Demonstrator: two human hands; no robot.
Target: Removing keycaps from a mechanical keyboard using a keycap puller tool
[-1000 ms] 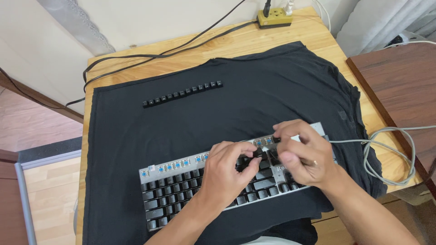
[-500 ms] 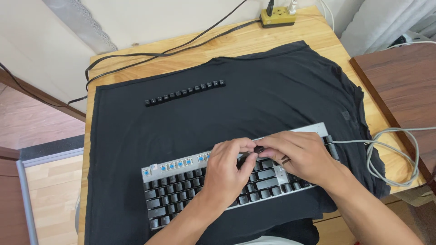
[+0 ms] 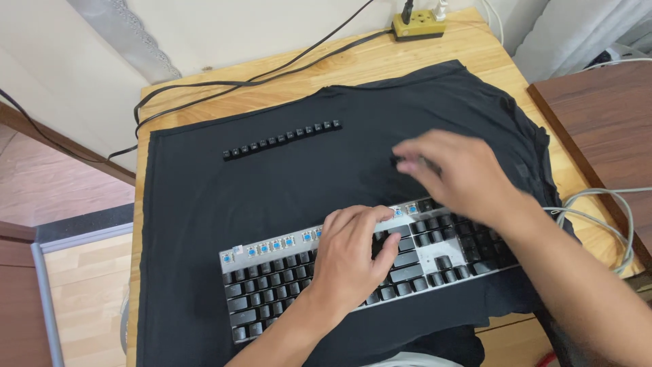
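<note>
Moved: our right hand (image 3: 455,173) lifts off the silver keyboard with black keycaps (image 3: 407,261), pinching a small black keycap (image 3: 396,162).
Row: black keycap line (image 3: 282,140) lies at ten o'clock, long axis left-right.
Left hand (image 3: 350,255): flat, bracing the keyboard.

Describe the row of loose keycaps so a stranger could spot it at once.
On the wooden table lies a black cloth. Above the keyboard, toward the cloth's far left, sits the row of keycaps: small black caps in one slanted line, detached from any board.
</note>
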